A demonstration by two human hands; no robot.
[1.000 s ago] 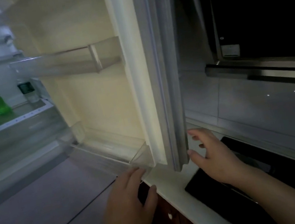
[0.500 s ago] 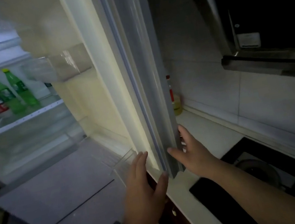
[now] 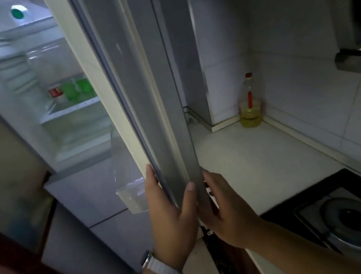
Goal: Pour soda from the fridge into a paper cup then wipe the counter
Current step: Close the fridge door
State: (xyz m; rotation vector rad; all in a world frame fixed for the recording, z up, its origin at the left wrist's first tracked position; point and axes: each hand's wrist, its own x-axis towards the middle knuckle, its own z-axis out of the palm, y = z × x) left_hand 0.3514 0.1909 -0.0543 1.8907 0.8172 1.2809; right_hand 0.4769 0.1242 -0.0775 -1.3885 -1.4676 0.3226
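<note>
Currently the fridge door (image 3: pixel 141 83) stands edge-on to the head camera, open, with both hands on its lower edge; left hand (image 3: pixel 171 213) lies flat against the inner side beside the gasket, fingers extended upward, thumb wrapped onto the edge, so its grip is a loose clasp on the door rather than a clench; right hand (image 3: pixel 226 211) presses the outer face, fingers partly hidden behind the edge, grip likewise on the door; a watch with a pale band (image 3: pixel 160 267) sits on the left wrist. Inside the lit fridge (image 3: pixel 30 95), green soda bottles (image 3: pixel 77 88) stand on a shelf next to a red-labelled bottle (image 3: pixel 55 92), blurred; a clear door bin (image 3: pixel 130 189) hangs just left of the left hand. On the white desk (image 3: pixel 263 163) an oil bottle (image 3: pixel 250 105) stands in the tiled corner; a gas burner (image 3: pixel 356 224) shows at lower right.
</note>
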